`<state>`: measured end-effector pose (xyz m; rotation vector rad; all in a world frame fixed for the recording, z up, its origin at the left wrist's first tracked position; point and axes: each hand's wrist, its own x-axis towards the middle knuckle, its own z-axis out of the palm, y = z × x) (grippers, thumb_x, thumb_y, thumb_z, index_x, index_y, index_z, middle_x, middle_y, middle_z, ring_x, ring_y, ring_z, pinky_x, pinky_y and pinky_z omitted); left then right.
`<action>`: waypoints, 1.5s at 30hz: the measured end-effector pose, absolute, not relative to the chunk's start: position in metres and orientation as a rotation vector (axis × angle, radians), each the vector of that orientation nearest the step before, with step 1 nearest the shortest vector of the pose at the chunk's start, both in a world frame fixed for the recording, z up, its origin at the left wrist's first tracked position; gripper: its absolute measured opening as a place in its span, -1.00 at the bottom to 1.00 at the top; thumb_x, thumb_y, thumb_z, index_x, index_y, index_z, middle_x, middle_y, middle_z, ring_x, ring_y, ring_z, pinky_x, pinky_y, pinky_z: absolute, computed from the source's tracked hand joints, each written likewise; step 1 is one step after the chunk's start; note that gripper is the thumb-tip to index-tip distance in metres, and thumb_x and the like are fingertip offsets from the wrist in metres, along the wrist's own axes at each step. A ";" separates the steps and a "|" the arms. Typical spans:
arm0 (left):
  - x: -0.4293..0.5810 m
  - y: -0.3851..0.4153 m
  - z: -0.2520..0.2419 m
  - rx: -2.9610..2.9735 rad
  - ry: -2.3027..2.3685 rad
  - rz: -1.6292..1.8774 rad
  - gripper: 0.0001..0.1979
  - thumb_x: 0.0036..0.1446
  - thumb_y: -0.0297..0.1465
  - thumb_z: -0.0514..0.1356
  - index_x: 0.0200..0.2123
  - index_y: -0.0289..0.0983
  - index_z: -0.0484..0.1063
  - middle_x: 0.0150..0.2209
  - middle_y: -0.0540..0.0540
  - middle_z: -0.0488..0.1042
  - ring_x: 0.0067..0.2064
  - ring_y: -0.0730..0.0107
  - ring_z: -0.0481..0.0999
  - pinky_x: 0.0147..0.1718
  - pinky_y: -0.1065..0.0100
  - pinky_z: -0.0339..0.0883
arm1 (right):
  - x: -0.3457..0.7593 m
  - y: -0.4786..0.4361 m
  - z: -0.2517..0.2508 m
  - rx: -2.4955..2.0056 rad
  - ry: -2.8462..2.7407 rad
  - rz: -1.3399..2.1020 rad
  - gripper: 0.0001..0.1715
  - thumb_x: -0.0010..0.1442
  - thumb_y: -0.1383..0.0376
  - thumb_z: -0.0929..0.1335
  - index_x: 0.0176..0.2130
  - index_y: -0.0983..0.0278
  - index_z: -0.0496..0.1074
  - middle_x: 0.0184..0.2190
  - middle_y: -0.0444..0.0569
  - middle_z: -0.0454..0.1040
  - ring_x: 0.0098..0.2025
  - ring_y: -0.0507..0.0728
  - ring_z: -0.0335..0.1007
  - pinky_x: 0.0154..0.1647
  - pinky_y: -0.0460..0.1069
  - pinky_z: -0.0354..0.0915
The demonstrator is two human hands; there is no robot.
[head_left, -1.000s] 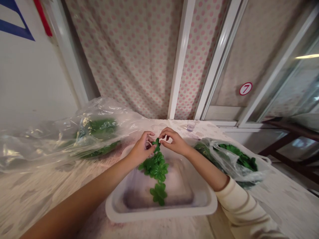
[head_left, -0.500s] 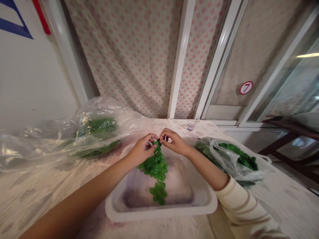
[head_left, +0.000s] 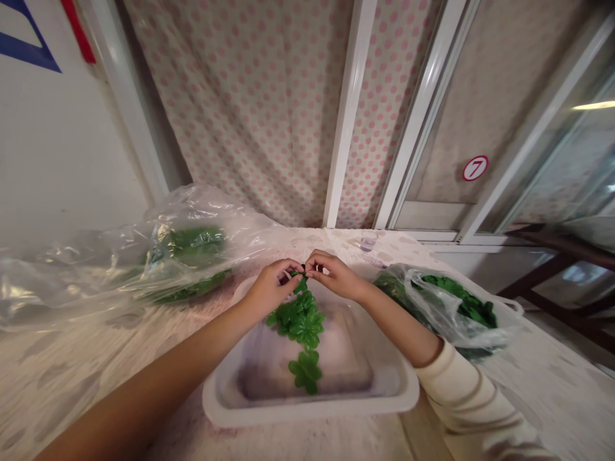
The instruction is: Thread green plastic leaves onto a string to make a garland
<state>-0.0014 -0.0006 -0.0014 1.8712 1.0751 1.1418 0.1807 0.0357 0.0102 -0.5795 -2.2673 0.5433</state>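
A strand of glossy green artificial leaves (head_left: 300, 323) lies in a white plastic tray (head_left: 310, 411), running from the tray's far rim toward its middle. My left hand (head_left: 271, 288) and my right hand (head_left: 336, 275) meet just above the far rim, and their fingertips pinch the strand's top end. A separate leaf cluster (head_left: 305, 374) lies lower in the tray, and a thin link to the upper leaves cannot be made out. My fingers hide the very tip of the strand.
A clear plastic bag with green leaves (head_left: 192, 256) lies left of the tray, and another (head_left: 446, 307) lies to its right. A small clear glass (head_left: 368, 241) stands at the far edge of the patterned tablecloth (head_left: 96, 365). A dark wooden frame (head_left: 562, 282) stands beyond the table's right side.
My left hand has moved right, in against the strand's top, so both hands now pinch close together. The leaves in the tray and both bags stay in place.
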 end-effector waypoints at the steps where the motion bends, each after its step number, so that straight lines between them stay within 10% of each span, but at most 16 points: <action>1: -0.002 -0.001 -0.001 1.858 1.067 1.136 -0.77 0.02 -0.26 0.15 -0.29 -0.29 0.35 -0.45 0.01 0.37 -0.60 0.59 0.32 -0.62 0.51 0.23 | 0.181 0.035 0.010 -0.582 -2.269 0.543 -0.91 0.18 0.32 0.28 -0.38 0.29 0.32 -0.39 -0.08 0.28 -0.36 0.01 0.22 -0.35 -0.08 0.20; 45: -0.001 -0.002 0.001 1.847 1.093 1.072 -0.77 0.01 -0.21 0.15 -0.40 -0.28 0.35 -0.54 0.06 0.31 -0.63 0.56 0.32 -0.66 0.50 0.25 | 0.180 0.031 0.011 -0.556 -2.294 0.515 -0.95 0.08 0.40 0.28 -0.37 0.30 0.33 -0.47 -0.12 0.29 -0.46 -0.03 0.20 -0.44 -0.11 0.18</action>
